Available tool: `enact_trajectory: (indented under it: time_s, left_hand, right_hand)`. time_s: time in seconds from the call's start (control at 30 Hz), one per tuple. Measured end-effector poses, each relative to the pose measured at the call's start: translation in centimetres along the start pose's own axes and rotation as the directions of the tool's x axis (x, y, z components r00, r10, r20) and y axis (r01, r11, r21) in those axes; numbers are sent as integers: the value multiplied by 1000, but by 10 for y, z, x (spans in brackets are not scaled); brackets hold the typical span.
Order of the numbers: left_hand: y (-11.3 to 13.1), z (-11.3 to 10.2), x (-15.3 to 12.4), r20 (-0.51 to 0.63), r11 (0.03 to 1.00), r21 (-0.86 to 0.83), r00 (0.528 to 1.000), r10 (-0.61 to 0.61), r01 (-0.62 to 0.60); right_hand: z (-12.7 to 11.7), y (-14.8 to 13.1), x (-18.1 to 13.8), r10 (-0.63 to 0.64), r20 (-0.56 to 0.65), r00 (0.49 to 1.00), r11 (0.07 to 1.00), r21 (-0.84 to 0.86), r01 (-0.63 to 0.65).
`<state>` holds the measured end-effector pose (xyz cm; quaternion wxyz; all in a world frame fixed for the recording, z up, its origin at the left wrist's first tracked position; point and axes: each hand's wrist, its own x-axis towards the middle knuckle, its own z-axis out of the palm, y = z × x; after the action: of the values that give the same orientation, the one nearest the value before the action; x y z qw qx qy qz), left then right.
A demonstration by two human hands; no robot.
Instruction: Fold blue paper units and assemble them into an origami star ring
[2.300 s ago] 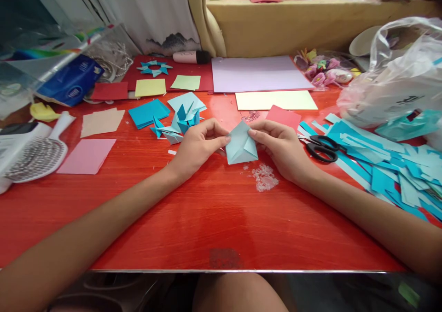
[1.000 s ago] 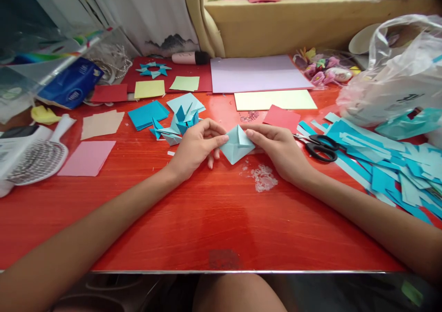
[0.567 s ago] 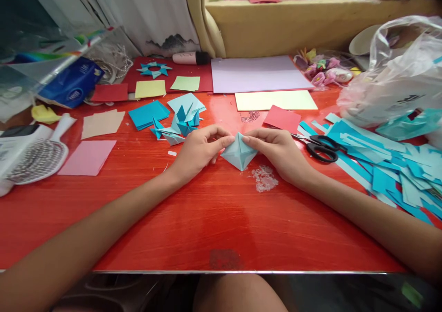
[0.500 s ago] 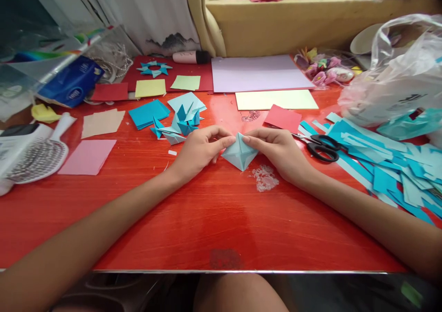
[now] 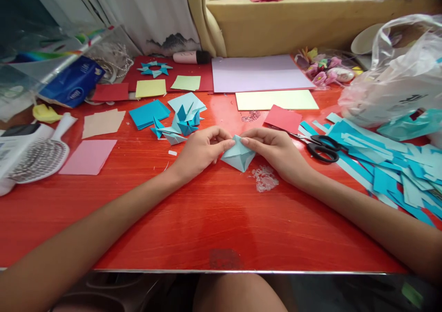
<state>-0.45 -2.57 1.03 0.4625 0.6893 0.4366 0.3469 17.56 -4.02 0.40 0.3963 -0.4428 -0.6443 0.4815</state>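
Note:
A pale blue folded paper piece (image 5: pixel 239 155) lies in the middle of the red table (image 5: pixel 214 210). My left hand (image 5: pixel 200 150) pinches its upper left edge with fingers curled. My right hand (image 5: pixel 276 148) pinches its top from the right, fingertips nearly meeting those of the left hand. Just left of my left hand lie folded blue paper figures (image 5: pixel 179 125). Black-handled scissors (image 5: pixel 319 146) rest right of my right hand.
Blue paper strips (image 5: pixel 380 164) pile up at the right under a plastic bag (image 5: pixel 397 81). Coloured paper squares, a lilac sheet (image 5: pixel 258 72), a blue paper star ring (image 5: pixel 154 68), a hairbrush (image 5: pixel 37 157) and a blue packet (image 5: pixel 71 84) lie around.
The paper piece was turned and pressed down from a raised fold into a flatter diamond shape. Both hands' fingertips came together at its top point.

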Motion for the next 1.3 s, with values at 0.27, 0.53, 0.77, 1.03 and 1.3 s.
enact_trajectory:
  time_s: [0.27, 0.53, 0.77, 1.03, 1.3]
  left_hand:
    - [-1, 2, -1, 25, 996, 88, 999, 25, -27]
    - [-1, -1, 0, 85, 993, 113, 996, -36, 27]
    - [2, 0, -1, 88, 998, 63, 996, -24, 18]
    - [4, 1, -4, 20, 1000, 11, 1000, 13, -13]
    - [-2, 2, -1, 11, 1000, -26, 1000, 4, -4]
  right_hand:
    - [-1, 3, 1, 38, 1, 999, 999, -8, -38]
    - [-1, 4, 2, 37, -5, 999, 993, 113, -36]
    - [-3, -1, 1, 32, 44, 999, 991, -131, -26]
    - [-1, 3, 2, 11, 131, 991, 986, -164, 11]
    - [0, -2, 2, 66, 68, 995, 997, -50, -63]
